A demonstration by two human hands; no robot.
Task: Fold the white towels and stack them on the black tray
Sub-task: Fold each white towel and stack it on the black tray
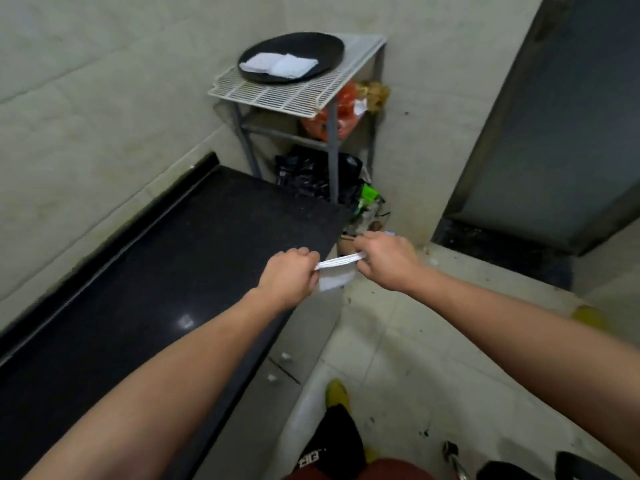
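Observation:
Both of my hands hold one small white towel (333, 280) in the air, just past the right edge of the black counter. My left hand (289, 277) grips its left end and my right hand (386, 261) grips its right end, so the top edge stretches between them and the rest hangs down. A round black tray (320, 48) rests on a white wire rack at the back, well beyond my hands. Two folded white towels (278, 65) lie side by side on the tray.
The black counter (156, 271) runs along the tiled wall at left. The wire rack (298, 90) stands on a grey metal frame, with orange and black bags (311, 174) below it. A dark door (561, 123) is at right. My leg and a yellow shoe (336, 393) are on the tiled floor.

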